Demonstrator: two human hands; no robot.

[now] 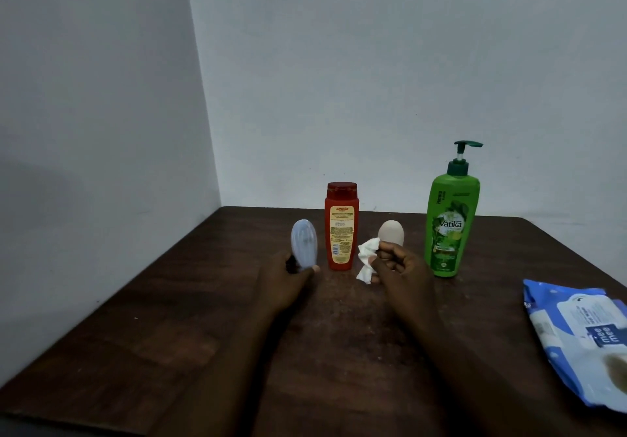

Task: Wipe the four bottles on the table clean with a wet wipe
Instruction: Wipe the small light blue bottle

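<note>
My left hand point(293, 275) grips the lower end of a pale blue oval bottle point(303, 245) and holds it up, slightly tilted. My right hand point(395, 263) is closed around a crumpled white wet wipe point(366, 258), which sticks out to the left of the fingers. Between my hands a red bottle point(341, 229) with a cream label stands upright. A beige rounded bottle point(391, 231) shows just behind my right hand, its lower part hidden. A tall green pump bottle point(451, 219) stands further right.
A blue and white pack of wet wipes point(576, 331) lies at the right edge of the dark wooden table point(203, 318). Grey walls meet in a corner behind the table's far left.
</note>
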